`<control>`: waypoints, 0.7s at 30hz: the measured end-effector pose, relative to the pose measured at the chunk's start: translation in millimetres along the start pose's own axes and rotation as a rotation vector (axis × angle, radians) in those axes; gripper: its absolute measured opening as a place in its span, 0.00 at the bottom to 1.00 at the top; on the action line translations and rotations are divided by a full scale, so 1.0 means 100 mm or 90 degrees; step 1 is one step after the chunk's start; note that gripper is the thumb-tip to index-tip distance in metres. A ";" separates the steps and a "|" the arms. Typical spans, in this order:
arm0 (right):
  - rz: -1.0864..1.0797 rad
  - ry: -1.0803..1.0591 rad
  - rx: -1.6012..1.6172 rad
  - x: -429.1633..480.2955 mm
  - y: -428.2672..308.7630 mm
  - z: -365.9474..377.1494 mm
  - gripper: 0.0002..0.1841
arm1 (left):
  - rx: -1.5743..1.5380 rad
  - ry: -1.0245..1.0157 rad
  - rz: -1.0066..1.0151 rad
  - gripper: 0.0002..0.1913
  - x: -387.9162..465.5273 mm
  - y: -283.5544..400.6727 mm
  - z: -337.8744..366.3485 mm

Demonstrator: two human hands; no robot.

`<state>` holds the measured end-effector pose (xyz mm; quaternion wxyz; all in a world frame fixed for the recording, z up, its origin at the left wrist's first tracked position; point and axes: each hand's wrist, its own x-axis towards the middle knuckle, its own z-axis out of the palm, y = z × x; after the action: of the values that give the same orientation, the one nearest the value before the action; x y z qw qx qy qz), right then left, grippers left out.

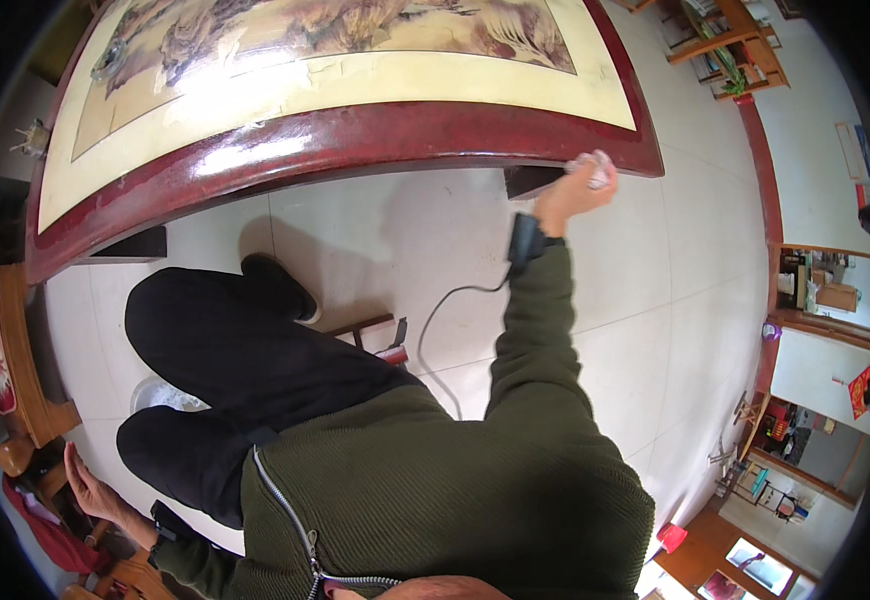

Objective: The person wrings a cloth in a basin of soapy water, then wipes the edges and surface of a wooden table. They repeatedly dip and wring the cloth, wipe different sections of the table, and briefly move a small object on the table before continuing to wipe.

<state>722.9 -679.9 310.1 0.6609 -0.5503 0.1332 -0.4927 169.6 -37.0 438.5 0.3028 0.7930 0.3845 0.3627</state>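
Note:
My right hand (571, 196) grips a crumpled pinkish-white cloth (600, 169) at the near edge of a low table, close to its right corner. The table has a glossy dark-red rim (375, 135) and a landscape picture (345, 34) set in its top. At the lower left, my left hand (91, 491) is held with fingers extended and nothing seen in it. It is near the carved wooden seat (33, 367); whether it touches the wood I cannot tell. Partly hidden by my knees, a clear basin (151, 394) with whitish contents stands on the floor.
A glass ashtray (108, 60) sits at the table's far left, near a small pot of sticks (33, 139). A cable (423, 330) runs from my right wrist strap. Beside my leg is a small wooden frame (367, 330). A wooden shelf with a plant (735, 75) stands at the upper right.

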 end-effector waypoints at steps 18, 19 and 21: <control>-0.372 -0.424 -0.282 -0.23 -0.30 -0.02 0.17 | -0.008 0.080 -0.089 0.16 -0.37 -0.43 -0.34; -0.406 -0.479 -0.280 -0.41 -0.34 -0.01 0.18 | 0.015 0.076 -0.077 0.16 -0.38 -0.44 -0.33; -0.452 -0.581 -0.239 -0.87 -0.43 0.03 0.21 | 0.012 0.070 -0.071 0.16 -0.38 -0.44 -0.30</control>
<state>662.2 -605.1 316.1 0.3384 -0.8239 -0.2706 -0.3652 111.6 -39.3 408.4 0.2937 0.7518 0.4476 0.3849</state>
